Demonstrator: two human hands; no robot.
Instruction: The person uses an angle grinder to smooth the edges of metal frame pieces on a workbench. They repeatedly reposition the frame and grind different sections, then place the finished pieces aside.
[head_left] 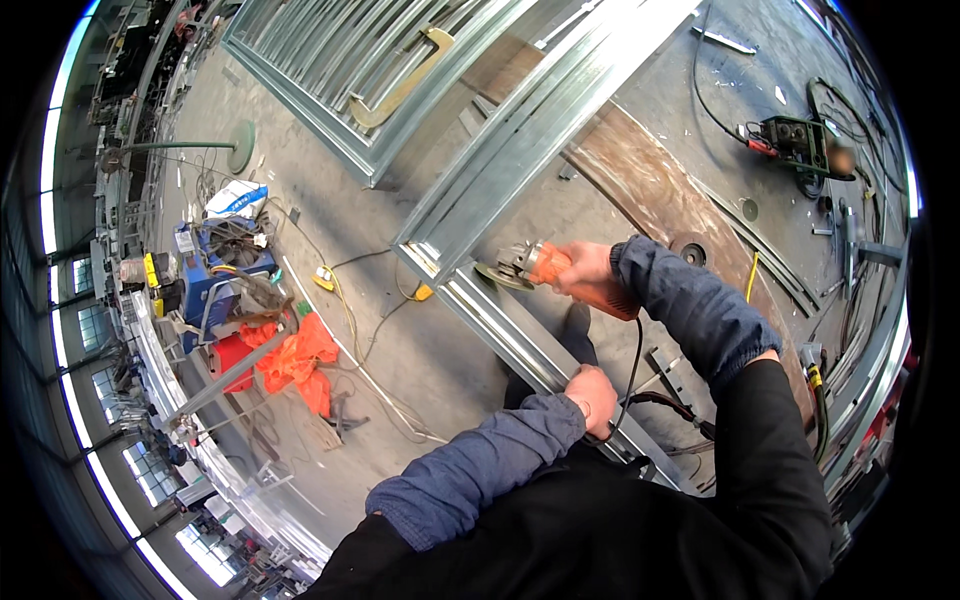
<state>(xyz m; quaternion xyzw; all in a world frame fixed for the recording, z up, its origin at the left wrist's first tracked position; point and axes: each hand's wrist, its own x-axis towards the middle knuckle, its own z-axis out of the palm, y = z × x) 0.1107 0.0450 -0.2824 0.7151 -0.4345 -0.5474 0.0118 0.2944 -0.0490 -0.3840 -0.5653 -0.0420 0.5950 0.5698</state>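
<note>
My right hand (pixel 588 266) is wrapped round the body of an orange angle grinder (pixel 548 263). The grinder's disc (pixel 503 279) is at a galvanized steel rail (pixel 505 328), close to the corner where it meets a wider steel beam (pixel 520 150); whether it touches the metal I cannot tell. Lower down the same rail, my left hand (pixel 592 393) is closed over its edge, fingertips partly hidden. The grinder's black cord (pixel 638 350) hangs from its rear end and passes beside my left hand. Blue-grey sleeve covers are on both forearms.
A barred steel frame (pixel 372 165) with a yellowish clamp (pixel 405 82) lies at the top. Right of the beam, a loose disc (pixel 690 250) rests on a brown plank (pixel 640 150). At left are a blue machine (pixel 212 290), an orange cloth (pixel 300 362) and floor cables (pixel 352 315); a green machine (pixel 795 138) stands upper right.
</note>
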